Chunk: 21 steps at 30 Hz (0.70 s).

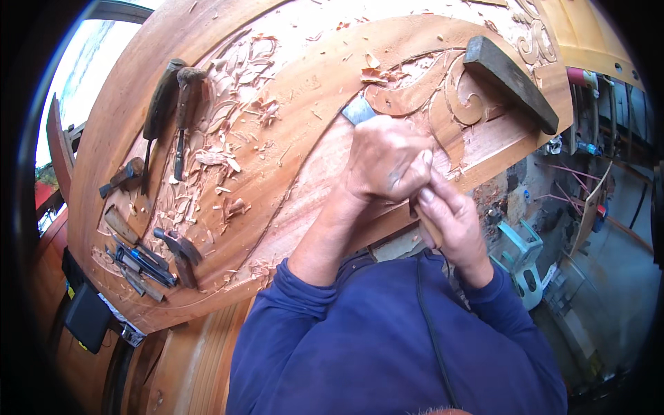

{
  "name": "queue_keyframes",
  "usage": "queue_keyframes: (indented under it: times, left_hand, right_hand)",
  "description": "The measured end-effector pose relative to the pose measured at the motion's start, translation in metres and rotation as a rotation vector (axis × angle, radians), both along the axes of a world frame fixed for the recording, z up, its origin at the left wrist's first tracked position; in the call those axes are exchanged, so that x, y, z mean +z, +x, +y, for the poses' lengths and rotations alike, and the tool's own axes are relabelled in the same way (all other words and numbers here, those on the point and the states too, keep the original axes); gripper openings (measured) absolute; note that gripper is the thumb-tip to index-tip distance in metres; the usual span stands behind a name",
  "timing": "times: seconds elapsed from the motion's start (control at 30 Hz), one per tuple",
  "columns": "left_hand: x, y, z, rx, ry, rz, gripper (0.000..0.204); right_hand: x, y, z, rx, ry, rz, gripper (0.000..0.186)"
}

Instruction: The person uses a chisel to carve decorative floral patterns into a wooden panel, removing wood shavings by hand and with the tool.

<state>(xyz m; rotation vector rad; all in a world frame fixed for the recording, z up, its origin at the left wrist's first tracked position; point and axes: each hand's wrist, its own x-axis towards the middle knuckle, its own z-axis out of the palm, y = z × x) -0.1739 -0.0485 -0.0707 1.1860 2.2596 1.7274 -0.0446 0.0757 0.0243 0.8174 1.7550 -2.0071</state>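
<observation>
A wide steel chisel blade (358, 111) lies low on the carved wooden panel (304, 90), its edge by a raised curling leaf shape. My left hand (389, 158) is closed in a fist over the chisel's shank, which it hides. Close behind it, my right hand (453, 220) wraps the wooden handle (429, 228) near the panel's front edge. The two hands touch at the thumbs. Pale shavings (372, 72) curl just beyond the blade. Carved scrolls (467, 104) stand to the right of my hands.
A long dark grey block (512, 83) rests on the panel's right. At the left lie two wooden-handled tools (160, 104), a hammer (181, 256), several chisels (142, 263) and scattered shavings (228, 159). A pale green plastic stool (520, 263) stands on the floor at right.
</observation>
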Motion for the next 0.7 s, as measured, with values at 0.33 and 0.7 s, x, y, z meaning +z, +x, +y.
queue_keyframes:
  times: [0.33,0.7]
  left_hand:
    - [0.002,0.008,-0.003,0.236,0.255,0.182,0.031]
    - [0.023,0.087,-0.095,0.127,-0.901,0.332,0.050]
  right_hand:
    - [0.017,-0.018,0.015,0.586,0.778,0.698,0.040]
    - [-0.019,0.097,0.058,0.042,-0.056,0.073,0.063]
